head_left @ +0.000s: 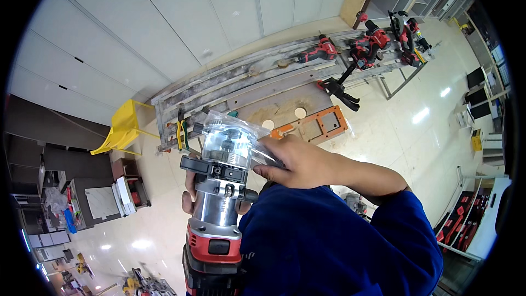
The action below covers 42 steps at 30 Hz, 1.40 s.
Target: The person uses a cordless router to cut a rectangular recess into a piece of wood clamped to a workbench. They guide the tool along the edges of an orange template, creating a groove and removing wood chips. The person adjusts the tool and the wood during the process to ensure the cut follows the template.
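Red router, left fingers curled around it, right fingers pinching dark piece alongside

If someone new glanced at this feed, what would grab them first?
The router, large at lower centre, its body in the left hand, the right hand by its clear base. Then the yellow chair at left, and the orange template beyond the right hand.
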Available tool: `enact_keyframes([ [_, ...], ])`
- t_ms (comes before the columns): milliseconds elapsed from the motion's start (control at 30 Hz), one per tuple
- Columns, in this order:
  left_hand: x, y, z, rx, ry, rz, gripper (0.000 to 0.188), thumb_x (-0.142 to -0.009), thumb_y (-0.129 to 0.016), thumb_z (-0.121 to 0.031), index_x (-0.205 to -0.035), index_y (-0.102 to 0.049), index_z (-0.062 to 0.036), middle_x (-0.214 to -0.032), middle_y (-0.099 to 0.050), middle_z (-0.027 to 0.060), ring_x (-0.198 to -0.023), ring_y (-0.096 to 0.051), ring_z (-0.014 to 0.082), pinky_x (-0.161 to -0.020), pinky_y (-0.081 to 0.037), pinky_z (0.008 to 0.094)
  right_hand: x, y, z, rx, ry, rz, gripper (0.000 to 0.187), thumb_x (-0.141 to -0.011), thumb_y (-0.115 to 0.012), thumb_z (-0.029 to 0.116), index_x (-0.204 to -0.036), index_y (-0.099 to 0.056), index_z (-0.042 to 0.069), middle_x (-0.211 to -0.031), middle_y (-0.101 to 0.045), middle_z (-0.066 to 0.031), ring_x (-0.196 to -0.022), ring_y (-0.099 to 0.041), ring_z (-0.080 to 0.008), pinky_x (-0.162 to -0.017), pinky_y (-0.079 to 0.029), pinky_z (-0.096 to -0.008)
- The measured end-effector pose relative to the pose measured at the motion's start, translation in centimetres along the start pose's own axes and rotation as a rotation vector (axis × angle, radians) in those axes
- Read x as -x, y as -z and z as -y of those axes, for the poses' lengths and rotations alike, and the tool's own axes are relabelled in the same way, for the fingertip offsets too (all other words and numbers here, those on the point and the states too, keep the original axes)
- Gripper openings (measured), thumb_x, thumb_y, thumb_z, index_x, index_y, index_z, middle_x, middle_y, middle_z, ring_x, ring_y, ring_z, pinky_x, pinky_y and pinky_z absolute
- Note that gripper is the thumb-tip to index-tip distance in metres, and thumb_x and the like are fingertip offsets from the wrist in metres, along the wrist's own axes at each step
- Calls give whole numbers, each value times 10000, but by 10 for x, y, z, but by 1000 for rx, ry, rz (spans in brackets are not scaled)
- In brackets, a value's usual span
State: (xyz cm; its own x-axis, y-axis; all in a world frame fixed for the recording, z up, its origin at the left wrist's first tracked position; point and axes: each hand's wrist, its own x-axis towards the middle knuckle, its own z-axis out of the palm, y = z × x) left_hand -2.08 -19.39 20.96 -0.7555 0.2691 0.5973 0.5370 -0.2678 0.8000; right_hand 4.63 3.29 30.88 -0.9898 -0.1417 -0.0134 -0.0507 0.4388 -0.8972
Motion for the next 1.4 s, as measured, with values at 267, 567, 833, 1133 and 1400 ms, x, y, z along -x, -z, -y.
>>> enact_keyframes([
  [267, -3, -7, -8, 472, 378, -223, 750, -985, -268, -654, -1591, -173, -221, -1631, -185, 152, -1477, -234, 411, -1133, -318, 647, 9, -3, 12, 33, -32, -3, 352, -919, -648, 221, -1092, -524, -60, -679, -620, -267, -653, -656, -428, -610, -512, -479],
  [567, -12, -19, 39, -395, -231, 4, 1030, -694, -868, -467, -1448, -243, -148, -1522, -341, 249, -1398, -396, 409, -1139, -390, 475, -23, -5, -56, -502, -49, -43, 327, -1006, -609, 346, -1117, -599, 39, -636, -480, 57, -510, -455, -46, -455, -361, -242],
  [833, -4, -84, 33, -307, -214, -101, 759, -920, -644, -379, -1535, -245, -185, -1536, -322, 208, -1384, -414, 332, -1094, -450, 419, -40, 13, -117, -754, -74, 150, 417, -1031, -514, 454, -986, -595, 47, -555, -398, 33, -452, -331, -62, -414, -282, -237],
  [1133, 19, -10, 35, 264, 1047, -133, 807, -950, -347, -722, -1356, -496, -41, -1109, -661, 179, -845, -724, 297, -698, -647, 398, -47, 20, -111, -736, 3, 213, 449, -1008, -554, 478, -935, -626, 41, -589, -418, 39, -510, -377, -65, -446, -281, -246],
  [1400, -11, -15, -15, 678, 928, 382, 1058, -865, -392, -811, -1488, -271, 37, -1373, -464, 368, -1159, -602, 451, -935, -563, 522, -59, 41, -94, -200, 91, 132, 450, -987, -604, 439, -891, -627, -1, -625, -485, -37, -591, -452, -128, -535, -361, -312],
])
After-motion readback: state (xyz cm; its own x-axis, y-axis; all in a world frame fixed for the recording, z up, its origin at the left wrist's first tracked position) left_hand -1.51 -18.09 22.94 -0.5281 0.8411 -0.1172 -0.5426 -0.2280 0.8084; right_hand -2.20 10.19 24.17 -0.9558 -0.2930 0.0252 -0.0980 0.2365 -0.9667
